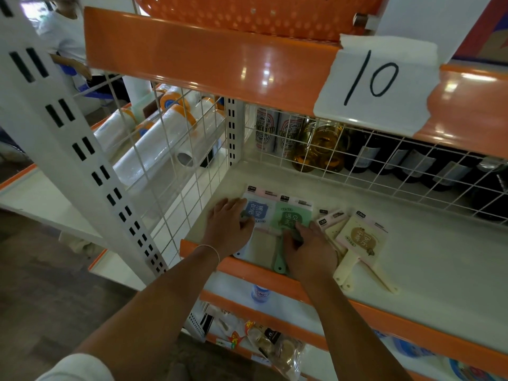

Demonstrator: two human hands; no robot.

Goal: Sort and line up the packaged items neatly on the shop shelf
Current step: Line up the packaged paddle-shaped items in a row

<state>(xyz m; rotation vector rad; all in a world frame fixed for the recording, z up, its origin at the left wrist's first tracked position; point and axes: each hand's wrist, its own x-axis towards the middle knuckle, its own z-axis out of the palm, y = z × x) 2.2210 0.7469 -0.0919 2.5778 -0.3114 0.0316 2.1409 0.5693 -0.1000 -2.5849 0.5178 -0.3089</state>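
The white shelf (412, 243) with its orange front lip carries 4 packaged items in a row near the front left corner. Above it, 1 paper sign (376, 81) marked 10 is taped to the orange edge of the shelf overhead. Behind the wire grid at the back stand 2 cans (277, 130) and a line of dark bottles (412, 158), too crowded to count. To the left, behind the side grid, lie several plastic film rolls (154, 144).

The blue pack (258, 210) sits leftmost, the green pack (292, 215) just beside it, then 2 cream packs (360, 237) overlapping, tilted.

The 2 hands are apart. The left hand (228, 229) rests on the blue pack, fingers curled at its edge. The right hand (308, 248) grips the green pack's handle.
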